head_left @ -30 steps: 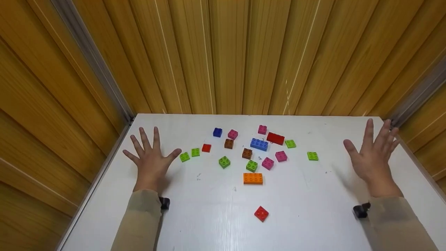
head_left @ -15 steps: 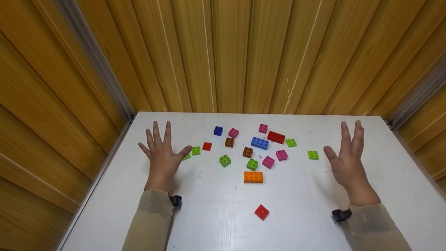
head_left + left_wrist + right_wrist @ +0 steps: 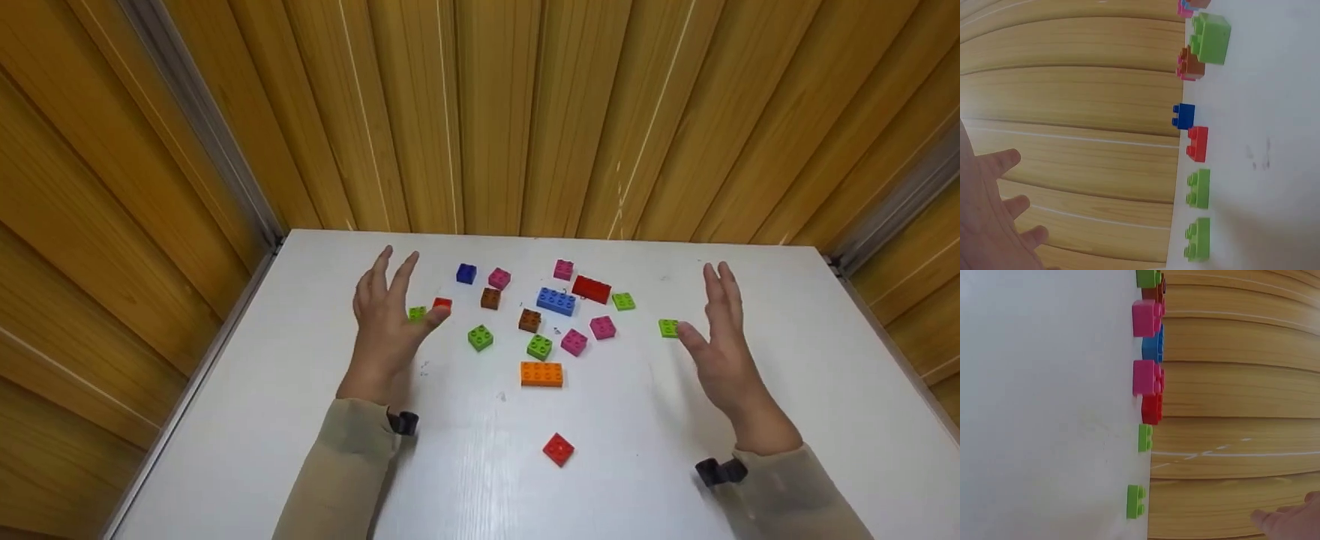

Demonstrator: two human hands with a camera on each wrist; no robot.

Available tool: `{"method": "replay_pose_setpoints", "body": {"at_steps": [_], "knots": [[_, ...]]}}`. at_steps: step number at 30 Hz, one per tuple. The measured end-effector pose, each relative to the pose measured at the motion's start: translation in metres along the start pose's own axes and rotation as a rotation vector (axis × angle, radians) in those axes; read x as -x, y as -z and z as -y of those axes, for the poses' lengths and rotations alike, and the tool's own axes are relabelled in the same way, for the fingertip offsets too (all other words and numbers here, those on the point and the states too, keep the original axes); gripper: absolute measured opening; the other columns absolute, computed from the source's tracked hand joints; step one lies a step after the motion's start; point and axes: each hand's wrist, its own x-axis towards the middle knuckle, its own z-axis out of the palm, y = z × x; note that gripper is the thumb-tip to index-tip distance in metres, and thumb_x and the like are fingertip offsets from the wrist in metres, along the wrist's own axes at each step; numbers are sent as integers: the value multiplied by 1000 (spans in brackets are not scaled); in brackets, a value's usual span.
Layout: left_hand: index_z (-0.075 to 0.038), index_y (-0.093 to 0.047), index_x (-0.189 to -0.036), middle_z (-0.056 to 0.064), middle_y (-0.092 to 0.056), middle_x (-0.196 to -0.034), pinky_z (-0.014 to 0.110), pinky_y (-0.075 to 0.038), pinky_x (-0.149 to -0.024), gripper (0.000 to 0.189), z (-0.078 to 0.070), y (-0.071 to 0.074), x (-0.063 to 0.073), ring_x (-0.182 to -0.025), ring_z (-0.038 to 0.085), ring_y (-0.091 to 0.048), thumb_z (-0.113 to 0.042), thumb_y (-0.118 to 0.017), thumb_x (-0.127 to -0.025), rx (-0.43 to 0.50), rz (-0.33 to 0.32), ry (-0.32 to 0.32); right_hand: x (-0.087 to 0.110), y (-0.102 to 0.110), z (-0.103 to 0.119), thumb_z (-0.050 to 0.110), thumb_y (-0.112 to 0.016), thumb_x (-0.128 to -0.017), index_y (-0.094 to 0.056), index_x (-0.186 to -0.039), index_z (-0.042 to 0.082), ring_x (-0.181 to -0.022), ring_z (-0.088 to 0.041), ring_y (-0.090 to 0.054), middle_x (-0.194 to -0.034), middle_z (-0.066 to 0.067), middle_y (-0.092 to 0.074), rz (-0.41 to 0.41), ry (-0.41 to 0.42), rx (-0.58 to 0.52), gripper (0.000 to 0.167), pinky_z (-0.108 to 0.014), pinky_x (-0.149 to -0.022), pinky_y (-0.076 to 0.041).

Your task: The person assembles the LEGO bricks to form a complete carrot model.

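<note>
My left hand (image 3: 386, 326) hovers above the table's left side with fingers spread, holding nothing. Its thumb partly covers a small red brick (image 3: 442, 303), and a lime green brick (image 3: 417, 313) shows behind the palm. Over the right side my right hand (image 3: 724, 356) is also raised and holds nothing, its thumb tip overlapping a lime green brick (image 3: 667, 328) in the head view. Between the hands lie a long orange brick (image 3: 541, 374), a long blue brick (image 3: 556, 301), a long red brick (image 3: 591, 289) and several small pink, brown and green bricks.
The white table (image 3: 300, 480) bears all the bricks. A square red brick (image 3: 558, 449) lies nearest the front, and a dark blue brick (image 3: 466, 274) lies toward the back. Wood-patterned panels (image 3: 495, 112) rise behind the table and along both sides.
Both hands have moved inward over the table, the left to the right and the right to the left. Both have turned more edge-on. The bricks lie as before.
</note>
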Motion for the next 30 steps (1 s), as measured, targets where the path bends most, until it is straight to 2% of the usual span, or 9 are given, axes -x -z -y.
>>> {"method": "replay_pose_setpoints", "body": {"at_steps": [3, 5, 7, 9, 12, 14, 16, 22, 30], "knots": [[-35, -38, -177, 5, -11, -192, 80, -27, -133, 122, -11, -6, 4, -176, 42, -12, -104, -58, -78, 26, 34, -18, 3, -9, 6, 30, -58, -109, -8, -183, 35, -179, -36, -3, -192, 7, 6, 35, -20, -50, 90, -75, -140, -12], [-35, -41, -175, 4, -15, -192, 78, -35, -131, 116, -17, -10, 8, -177, 40, -15, -97, -66, -80, 41, 56, -33, 6, -14, 10, 30, -60, -108, -9, -183, 34, -177, -37, -9, -192, 5, 1, 65, -41, -57, 91, -77, -138, -20], [-33, -44, -174, 3, -19, -191, 75, -39, -129, 112, -23, -14, 11, -177, 38, -18, -92, -70, -83, 77, 79, -50, 9, -19, 14, 30, -62, -108, -11, -183, 32, -175, -39, -16, -192, 0, -3, 90, -53, -53, 91, -78, -134, -27], [-31, -46, -173, 2, -23, -190, 72, -42, -129, 109, -27, -17, 14, -177, 38, -21, -88, -73, -84, 117, 100, -58, 12, -23, 17, 30, -63, -108, -12, -183, 30, -173, -39, -22, -192, -3, -6, 112, -61, -48, 91, -73, -133, -34], [-30, -49, -171, 0, -27, -189, 71, -44, -128, 103, -31, -22, 15, -176, 38, -24, -81, -78, -87, 177, 120, -59, 13, -26, 20, 29, -64, -109, -13, -183, 29, -170, -39, -30, -192, -6, -9, 139, -74, -45, 90, -41, -129, -46], [-31, -50, -170, -1, -29, -188, 70, -43, -129, 98, -33, -26, 16, -176, 38, -26, -76, -81, -89, 195, 128, -56, 14, -28, 21, 29, -64, -110, -13, -183, 29, -168, -38, -34, -192, -7, -10, 156, -83, -44, 89, -20, -119, -47], [-33, -51, -169, -2, -32, -187, 68, -44, -130, 93, -34, -30, 17, -174, 36, -31, -71, -83, -90, 203, 143, -51, 14, -29, 21, 27, -65, -110, -14, -183, 28, -167, -39, -36, -191, -7, -11, 172, -88, -45, 89, -9, -111, -45], [-33, -54, -166, -2, -41, -181, 55, -52, -127, 84, -37, -42, 23, -159, 29, -53, -55, -90, -93, 263, 213, -28, 18, -35, 23, 19, -72, -107, -21, -182, 23, -166, -38, -36, -190, -9, -19, 208, -74, -82, 91, -14, -115, -47], [-29, -58, -161, -5, -55, -166, 50, -62, -114, 77, -38, -54, 25, -137, 27, -64, -46, -92, -93, 346, 293, 11, 22, -46, 26, 25, -83, -99, -29, -179, 18, -165, -46, -37, -184, -13, -32, 301, -85, -92, 96, -20, -116, -50]]}}
